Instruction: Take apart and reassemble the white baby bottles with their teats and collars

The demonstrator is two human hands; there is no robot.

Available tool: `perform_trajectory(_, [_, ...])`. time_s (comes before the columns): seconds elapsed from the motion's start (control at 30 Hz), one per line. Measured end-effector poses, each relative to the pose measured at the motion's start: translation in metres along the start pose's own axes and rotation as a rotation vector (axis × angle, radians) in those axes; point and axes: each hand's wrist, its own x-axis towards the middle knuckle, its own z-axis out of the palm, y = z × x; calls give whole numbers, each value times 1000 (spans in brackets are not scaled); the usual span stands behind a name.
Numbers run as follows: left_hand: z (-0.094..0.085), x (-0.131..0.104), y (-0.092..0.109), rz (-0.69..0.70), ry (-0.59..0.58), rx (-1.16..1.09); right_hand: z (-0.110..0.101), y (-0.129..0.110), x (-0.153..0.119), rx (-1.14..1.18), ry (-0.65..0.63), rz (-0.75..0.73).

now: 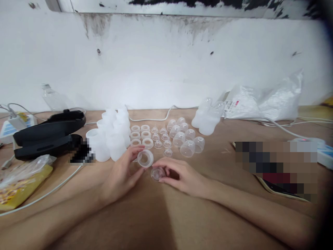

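My left hand holds a translucent white ring between thumb and fingers, tilted so its opening faces me. Just to the right and slightly lower, my right hand pinches a small clear nipple-shaped piece. The two pieces are close together. Behind my hands stand two columns of white rings, then small clear nipples in rows, and clear domed caps to their right. White translucent bottles are grouped behind my left hand.
Assembled bottles stand at the back, beside white plastic bags. A black case, a yellow bag and a cable lie left. A partly blurred flat object and a power strip are right.
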Motion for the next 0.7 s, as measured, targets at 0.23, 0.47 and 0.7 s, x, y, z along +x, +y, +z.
perform_trajectory(0.23, [-3,1,6,-75,-29,59,-2,-1,7,518,320,265])
perform_trajectory(0.47, [-4,1,8,-113,-97,122,6,3,4,336,511,159])
perform_trajectory(0.7, [-5,2,8,-60,-111,184,6,2,3,87,552,65])
